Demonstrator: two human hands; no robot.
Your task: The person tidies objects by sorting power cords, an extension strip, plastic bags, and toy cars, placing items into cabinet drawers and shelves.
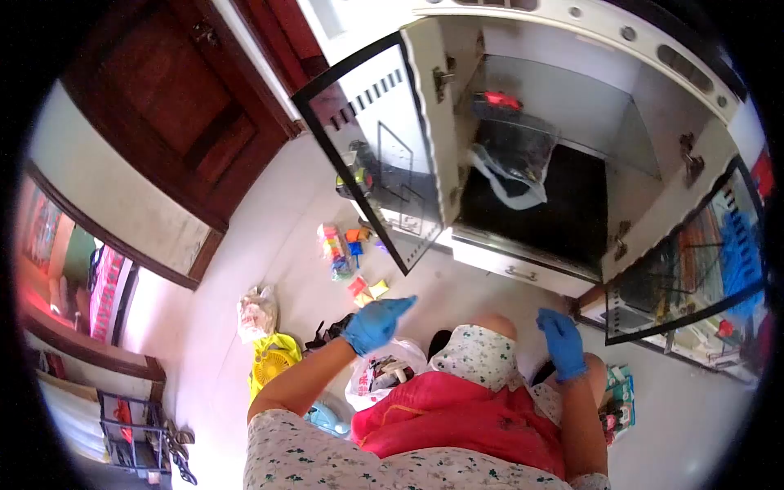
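Observation:
My left hand, in a blue glove, is raised above a white plastic bag of small items, its fingers stretched out and holding nothing. My right hand, also gloved in blue, is over my right knee, its fingers loosely bent and nothing visible in them. Ahead is a cabinet with both glass doors open. Inside it, a clear plastic bag with dark contents lies on the black base, near a red object. A red cloth covers my lap.
Left of my left hand are a yellow fan and a tied plastic bag. Colourful blocks lie on the floor near the left glass door. A teal package is at my right; a dark rack stands far left.

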